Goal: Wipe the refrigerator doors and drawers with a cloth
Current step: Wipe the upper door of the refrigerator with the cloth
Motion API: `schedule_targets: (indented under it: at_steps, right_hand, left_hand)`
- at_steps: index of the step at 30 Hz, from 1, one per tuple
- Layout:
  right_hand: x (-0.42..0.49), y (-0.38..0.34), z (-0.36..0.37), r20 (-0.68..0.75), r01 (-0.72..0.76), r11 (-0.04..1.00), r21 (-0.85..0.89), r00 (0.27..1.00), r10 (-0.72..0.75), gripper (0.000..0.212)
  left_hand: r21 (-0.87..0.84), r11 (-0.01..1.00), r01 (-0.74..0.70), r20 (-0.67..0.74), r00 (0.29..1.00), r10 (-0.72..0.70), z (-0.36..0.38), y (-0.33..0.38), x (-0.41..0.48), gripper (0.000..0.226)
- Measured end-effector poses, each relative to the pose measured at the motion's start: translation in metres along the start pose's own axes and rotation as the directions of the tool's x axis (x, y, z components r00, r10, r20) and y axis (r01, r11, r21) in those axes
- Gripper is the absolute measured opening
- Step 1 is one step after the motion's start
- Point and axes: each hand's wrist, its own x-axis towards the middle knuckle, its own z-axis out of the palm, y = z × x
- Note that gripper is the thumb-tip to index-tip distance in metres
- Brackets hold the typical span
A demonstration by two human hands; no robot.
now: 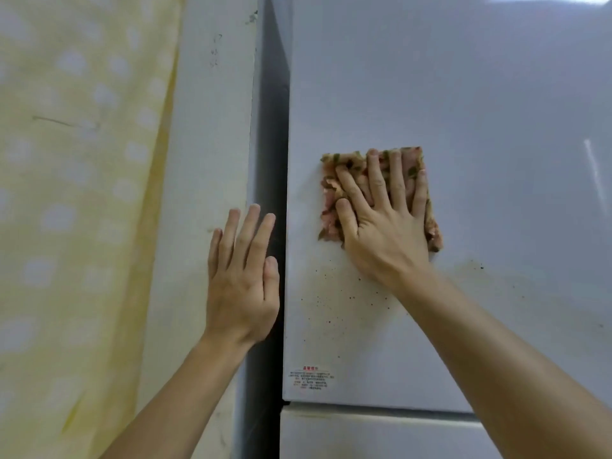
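Forearms are seen entering from below, both raised to the fridge. Right hand [384, 226] is laid flat with fingers spread and straight, pressing the folded cloth [410, 164] against the upper door [463, 94], near its left edge. Left hand [241, 276] is held open and empty, fingers straight, over the dark gap [270, 160] beside the door; contact with anything cannot be confirmed. Brown specks [331, 293] and a faint smear are noted just below the cloth, above a printed label [309, 379]. Step in hand is judged to be wiping the upper door. Even palm pressure should be kept so the cloth is not bunched, and strokes should be overlapped downward through the speckled zone. The label edge should be passed lightly. The drawer [364, 435] beneath appears not yet reached.
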Motion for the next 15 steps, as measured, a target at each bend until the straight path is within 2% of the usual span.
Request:
schedule_targets:
  at_steps: [3, 7, 11, 15]
  right_hand:
    - [-0.023, -0.028, 0.015, -0.006, 0.125, 0.992, -0.031, 0.992, -0.126, 0.058]
    - [-0.096, -0.047, 0.035, -0.013, 0.235, 0.972, 0.002, 0.972, -0.235, 0.059]
    - [-0.159, -0.048, 0.043, 0.018, 0.335, 0.942, -0.021, 0.942, -0.335, 0.061]
    - [-0.130, -0.033, 0.035, 0.054, 0.370, 0.923, -0.103, 0.929, -0.366, 0.062]
  left_hand:
    - [0.021, 0.996, 0.092, 0.055, 0.994, -0.093, -0.003, -0.022, -0.002, 0.064]
    - [0.016, 0.999, 0.041, 0.075, 0.996, -0.042, -0.003, -0.034, -0.008, 0.067]
    - [0.032, 0.998, 0.062, 0.071, 0.995, -0.064, -0.004, -0.037, -0.011, 0.066]
    - [0.018, 0.998, 0.058, 0.048, 0.997, -0.059, -0.004, -0.037, -0.012, 0.065]
